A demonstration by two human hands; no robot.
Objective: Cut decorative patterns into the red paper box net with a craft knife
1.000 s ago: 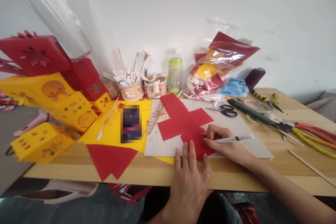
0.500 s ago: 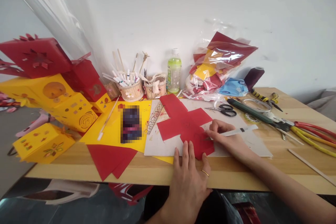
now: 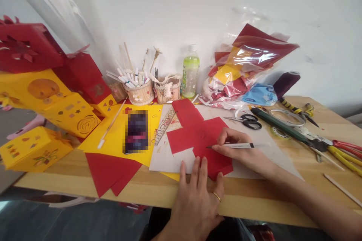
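A red cross-shaped piece of paper (image 3: 210,131) lies on a pale grey board (image 3: 172,162), with faint dark lines drawn near its middle. My left hand (image 3: 195,196), a ring on one finger, rests palm down with its fingers spread, fingertips on the paper's lower edge. My right hand (image 3: 240,148) is closed around a slim white pen (image 3: 239,145) with a dark band. The pen slants low over the lower arm of the paper, its dark tip at or very near the surface. Left of the paper lies a clear stencil ruler (image 3: 164,126).
Black-handled scissors (image 3: 250,121), a tape roll (image 3: 287,116) and pliers (image 3: 333,147) lie to the right. Behind stand pen baskets (image 3: 138,92), a green drink bottle (image 3: 190,71) and a plastic bag of paper (image 3: 249,64). Yellow paper boxes (image 3: 68,115) and yellow sheets (image 3: 113,147) occupy the left.
My right hand has moved the pen leftward, from the paper's right edge onto its lower arm. My left hand stays on the lower edge. The camera view has shifted slightly.
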